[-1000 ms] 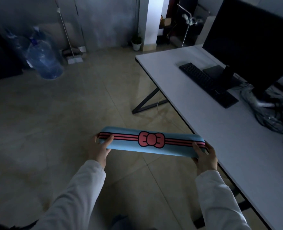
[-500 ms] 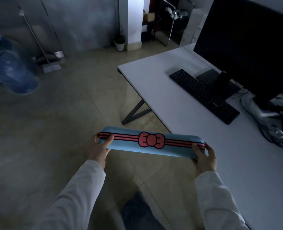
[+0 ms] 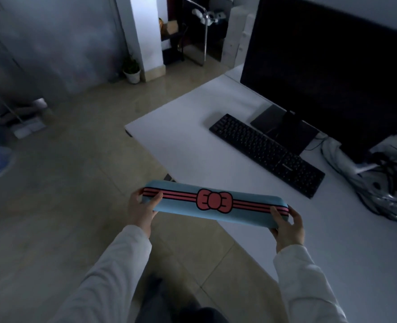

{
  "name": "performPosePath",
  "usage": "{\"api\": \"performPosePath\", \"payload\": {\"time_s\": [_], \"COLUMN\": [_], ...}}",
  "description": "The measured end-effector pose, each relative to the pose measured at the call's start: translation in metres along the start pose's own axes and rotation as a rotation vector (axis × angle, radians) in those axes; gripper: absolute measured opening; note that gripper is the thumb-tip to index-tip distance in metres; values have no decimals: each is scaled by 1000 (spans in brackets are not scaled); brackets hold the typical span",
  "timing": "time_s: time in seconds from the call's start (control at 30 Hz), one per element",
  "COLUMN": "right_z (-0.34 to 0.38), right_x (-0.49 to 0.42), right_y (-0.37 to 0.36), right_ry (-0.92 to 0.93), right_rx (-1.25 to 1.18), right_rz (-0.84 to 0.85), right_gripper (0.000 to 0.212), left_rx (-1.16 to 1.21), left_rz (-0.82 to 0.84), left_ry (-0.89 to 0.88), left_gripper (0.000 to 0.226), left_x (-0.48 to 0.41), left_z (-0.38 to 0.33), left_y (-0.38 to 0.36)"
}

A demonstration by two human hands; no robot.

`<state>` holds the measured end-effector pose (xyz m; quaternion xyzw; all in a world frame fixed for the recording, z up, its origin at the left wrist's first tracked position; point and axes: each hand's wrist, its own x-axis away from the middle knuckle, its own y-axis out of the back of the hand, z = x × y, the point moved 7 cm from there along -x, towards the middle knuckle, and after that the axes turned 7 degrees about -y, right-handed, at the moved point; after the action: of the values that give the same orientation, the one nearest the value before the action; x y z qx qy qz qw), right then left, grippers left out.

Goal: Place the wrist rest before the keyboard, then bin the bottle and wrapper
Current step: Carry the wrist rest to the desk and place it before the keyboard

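Nearest the wearer, two pale sleeves reached forward, and between them the wrist rest [image 3: 216, 201] was held level in the air, a long blue pad with red stripes and a red bow at its middle. At one end the left hand [image 3: 141, 212] gripped it, thumb on top and fingers [image 3: 135, 199] curled around the end. At the other end the right hand [image 3: 287, 223] had it the same way, thumb across the stripes and fingers wrapped behind. Its right end hung over the near edge of the white tabletop [image 3: 192, 141], and its left end over the tiled floor [image 3: 64, 183]. Farther along the tabletop lay a black keyboard [image 3: 267, 155], well apart from the pad, with a dark monitor [image 3: 332, 73] standing just behind it. To the right of the keyboard sat a tangle of cables and crumpled plastic [image 3: 379, 194]. Beyond the tabletop, a small potted plant [image 3: 131, 71] stood by a white pillar.
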<state>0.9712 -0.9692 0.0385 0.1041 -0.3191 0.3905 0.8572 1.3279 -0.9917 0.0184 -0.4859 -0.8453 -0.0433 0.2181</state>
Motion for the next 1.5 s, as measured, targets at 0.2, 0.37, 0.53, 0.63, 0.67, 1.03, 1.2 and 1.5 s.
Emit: {"api": "performPosePath", "payload": {"time_s": [0.2, 0.37, 0.53, 0.63, 0.67, 1.03, 1.2, 1.5], "right_z": [6, -2, -22, -34, -40, -59, -64, -62], "right_x": [-17, -18, -11, -6, -5, -21, -36, -36], "right_y": [8, 13, 18, 19, 20, 28, 33, 41], "right_ry": [-32, -68, -139, -187, -204, -346, -373, -430], "right_rx": [-115, -204, -267, -271, -271, -216, -52, 325], "right_rz": [-196, -388, -565, -630, -647, -634, -634, -701], "right_gripper": [51, 53, 53, 53, 52, 39, 34, 51], "left_rx": [-151, -307, -482, -570, -601, -793, -876, -1111], "left_rz": [201, 413, 579, 644, 660, 643, 605, 549], "left_ry": [19, 22, -3, 14, 16, -83, -129, -259], "left_gripper": [35, 39, 39, 48, 50, 59, 52, 42], "left_x": [-59, -104, -134, -144, -145, -155, -162, -176], "left_z": [-13, -15, -10, 2, 5, 15, 15, 1], "left_y": [-81, -142, -190, -207, -212, -235, -238, -244]}}
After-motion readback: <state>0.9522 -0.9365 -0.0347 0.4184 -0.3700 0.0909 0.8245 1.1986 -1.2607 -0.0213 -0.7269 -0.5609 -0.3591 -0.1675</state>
